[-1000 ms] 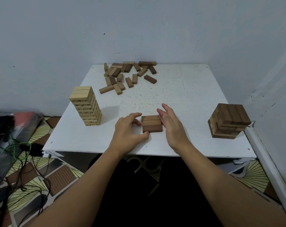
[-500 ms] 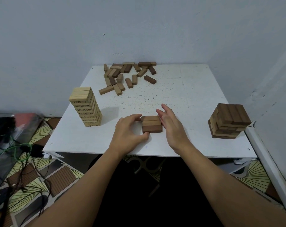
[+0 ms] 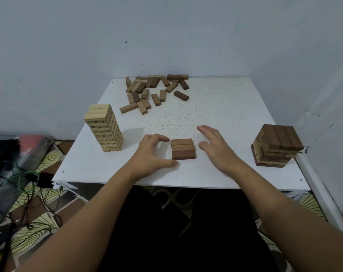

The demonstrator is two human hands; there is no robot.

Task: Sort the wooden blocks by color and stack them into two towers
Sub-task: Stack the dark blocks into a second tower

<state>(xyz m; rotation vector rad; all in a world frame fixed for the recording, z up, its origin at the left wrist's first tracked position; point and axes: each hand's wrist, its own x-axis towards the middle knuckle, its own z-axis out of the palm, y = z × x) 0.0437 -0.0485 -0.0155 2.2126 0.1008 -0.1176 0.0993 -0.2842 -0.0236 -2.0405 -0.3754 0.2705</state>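
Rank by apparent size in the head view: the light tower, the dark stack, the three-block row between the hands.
1. light tower, tallest
2. dark stack, squatter; overall close to the tower, so these two are unsure
3. three-block row, clearly smallest, though nearest the camera

Both forearms ran out of frame at the lower edge. The right hand (image 3: pixel 217 149) was motion-blurred — finger posture uncertain. Numerals printed on the light tower (image 3: pixel 104 127) were too small to read. The cables (image 3: pixel 27 179) and red object (image 3: pixel 32 141) at left were blurred, partly cropped — identity undeterminable.
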